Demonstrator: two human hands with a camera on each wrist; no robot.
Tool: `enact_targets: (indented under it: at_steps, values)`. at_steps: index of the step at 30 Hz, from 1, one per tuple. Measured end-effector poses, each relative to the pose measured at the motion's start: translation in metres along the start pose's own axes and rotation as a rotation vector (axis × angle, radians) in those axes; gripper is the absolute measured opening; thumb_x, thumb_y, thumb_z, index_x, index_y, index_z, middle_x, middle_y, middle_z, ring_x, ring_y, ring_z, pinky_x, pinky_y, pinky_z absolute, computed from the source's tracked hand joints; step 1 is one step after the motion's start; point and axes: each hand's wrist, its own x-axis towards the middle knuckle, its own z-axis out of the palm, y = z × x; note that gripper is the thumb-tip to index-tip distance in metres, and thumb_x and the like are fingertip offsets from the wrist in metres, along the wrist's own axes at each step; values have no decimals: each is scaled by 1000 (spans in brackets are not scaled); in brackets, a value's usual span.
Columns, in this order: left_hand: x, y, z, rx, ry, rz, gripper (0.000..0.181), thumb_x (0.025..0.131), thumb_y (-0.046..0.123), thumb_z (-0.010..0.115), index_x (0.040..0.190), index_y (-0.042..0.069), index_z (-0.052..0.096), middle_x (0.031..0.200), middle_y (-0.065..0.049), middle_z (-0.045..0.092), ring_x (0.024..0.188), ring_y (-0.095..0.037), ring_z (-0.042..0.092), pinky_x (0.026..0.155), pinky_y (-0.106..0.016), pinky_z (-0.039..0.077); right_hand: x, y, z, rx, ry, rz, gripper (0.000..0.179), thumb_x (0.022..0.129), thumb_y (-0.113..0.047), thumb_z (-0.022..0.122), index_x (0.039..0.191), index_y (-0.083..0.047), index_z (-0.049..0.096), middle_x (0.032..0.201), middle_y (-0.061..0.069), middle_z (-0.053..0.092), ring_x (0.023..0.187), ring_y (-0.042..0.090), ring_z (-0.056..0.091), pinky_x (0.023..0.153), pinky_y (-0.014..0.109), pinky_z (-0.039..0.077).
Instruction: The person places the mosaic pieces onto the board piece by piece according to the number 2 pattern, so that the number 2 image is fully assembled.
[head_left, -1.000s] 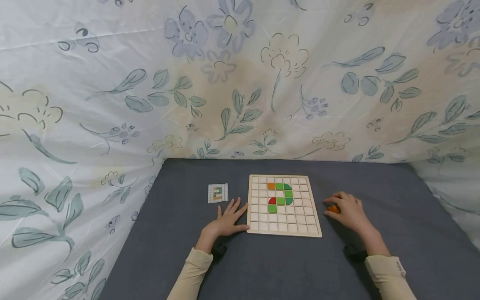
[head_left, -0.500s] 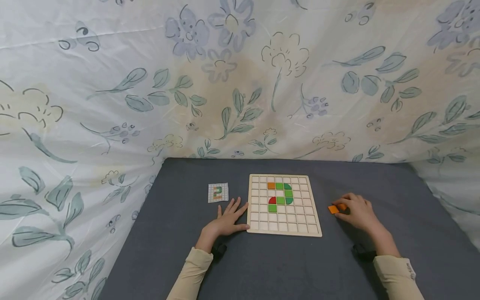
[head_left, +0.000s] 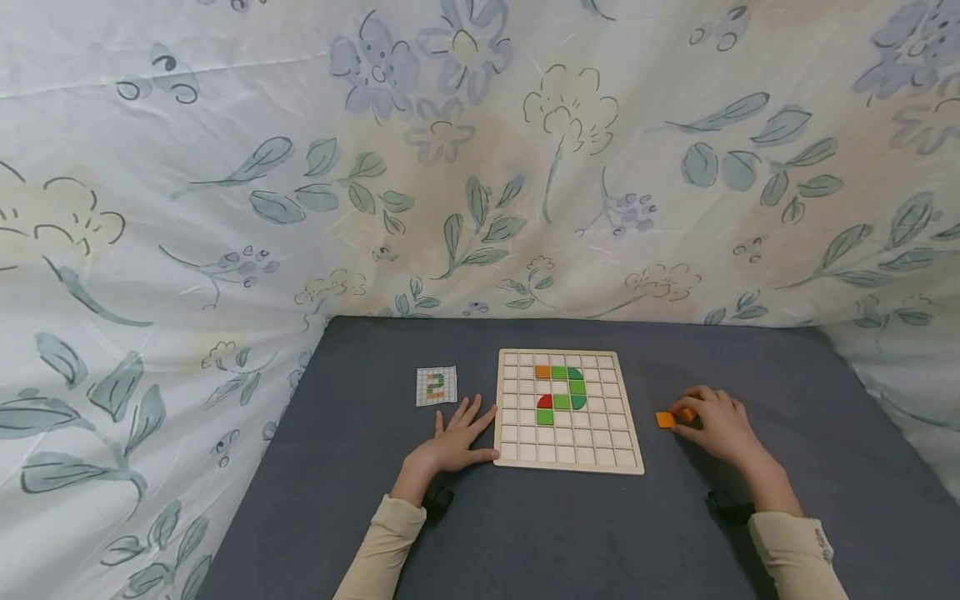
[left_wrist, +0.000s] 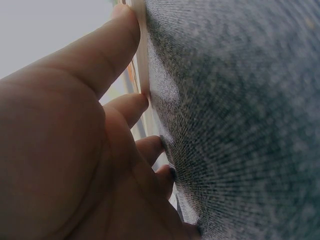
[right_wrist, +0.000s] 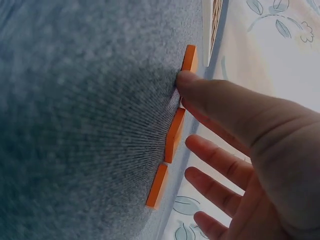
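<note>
My left hand point(head_left: 450, 446) lies with fingers spread on the dark table, fingertips and thumb touching the left edge of a gridded wooden board point(head_left: 517, 433). On the board, orange, green and red tiles form a curved pattern. In the left wrist view, that hand's thumb and fingers meet the board's side. My right hand point(head_left: 716, 425) hovers low right of the board. Its thumb tip touches an orange tile point(head_left: 664, 420), with the index fingertip close by. A second orange tile point(right_wrist: 175, 136) and a third orange tile point(right_wrist: 157, 186) lie beneath this hand.
A small pattern card point(head_left: 436, 387) lies left of the board. The dark tablecloth point(head_left: 570, 533) covers the table. Floral fabric point(head_left: 480, 208) hangs along the back and sides.
My right hand has moved a little to the right, bringing an orange tile into view at its fingertips. That tile has since turned straighter. The left hand stays still.
</note>
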Motion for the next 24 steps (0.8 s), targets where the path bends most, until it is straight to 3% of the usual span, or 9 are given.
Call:
enact_targets:
  at_steps: [24]
  values:
    - [-1,2,-1,5,5,1,73,91,45,54,150,18,20,156,-12,3,143,-34,-2,105,-67,-5,10,-19,2,45,89,-14,23,79,-26,73,95,-11,69,116,21,51,102,42,42,87,65,23]
